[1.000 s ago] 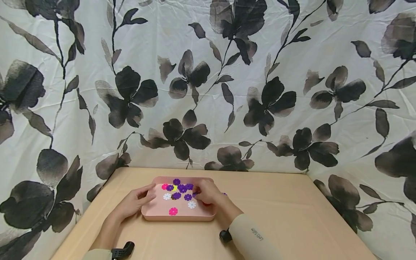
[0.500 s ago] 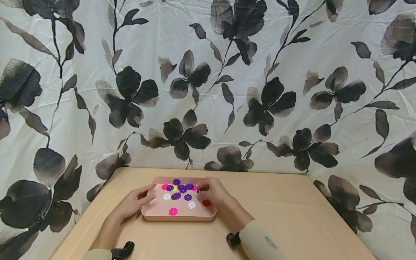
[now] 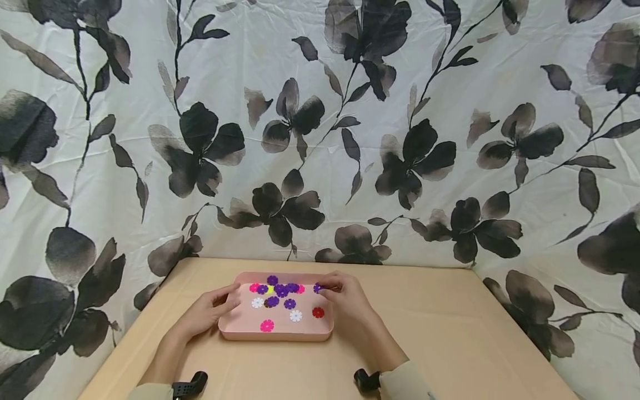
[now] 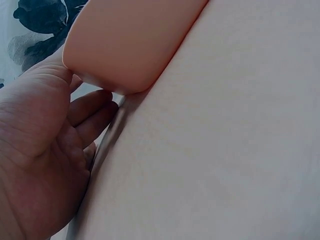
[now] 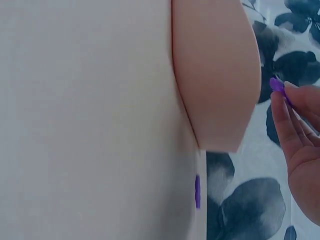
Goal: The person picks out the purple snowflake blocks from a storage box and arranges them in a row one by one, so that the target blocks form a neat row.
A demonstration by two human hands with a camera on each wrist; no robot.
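My right hand [image 3: 350,297] pinches a small purple flower-shaped piece [image 5: 276,85] between thumb and fingertips, over the right rim of a shallow pink tray [image 3: 240,325]. My left hand [image 3: 202,314] holds the tray's left end, its thumb over the rim and other fingers at the outer wall in the left wrist view. Inside the tray lie several purple flower pieces [image 3: 281,290] grouped toward the back, partly covering a yellow piece [image 3: 270,289]. Nearer the front are a bright pink piece [image 3: 267,325], white pieces [image 3: 296,315] and a red piece [image 3: 318,313].
Another purple piece [image 5: 197,191] lies on the table beyond the tray's right end, hidden behind my right hand in the head view. The tan tabletop [image 3: 450,333] reaches back to a white floral cloth [image 3: 350,166] hanging behind it.
My right hand has moved rightward from the cluster to the tray's right rim, carrying the purple flower piece. The red piece has come into sight. The left hand stays on the tray.
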